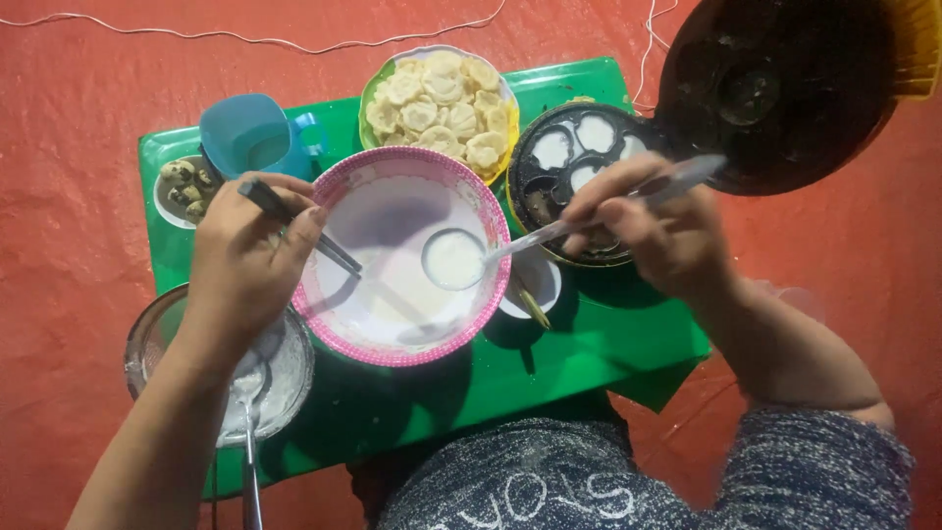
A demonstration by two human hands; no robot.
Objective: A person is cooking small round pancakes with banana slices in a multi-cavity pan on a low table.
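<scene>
Right hand (659,228) is gripping a clear ladle (454,259) of white batter over the pink-rimmed bowl (402,257), catching drips; left hand (245,257) is pinching dark chopsticks (294,224) at frame centre.

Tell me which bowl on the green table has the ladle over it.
The pink-rimmed bowl of white batter in the middle; the right hand holds the ladle over it, unlike the bowl of cooked cakes behind.

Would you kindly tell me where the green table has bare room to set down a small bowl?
The green table is bare along its near edge, below the pink-rimmed bowl and the small white cup, toward the right corner. The far side is crowded: blue cup, quail-egg bowl, plate of cakes and round mould pan.
</scene>
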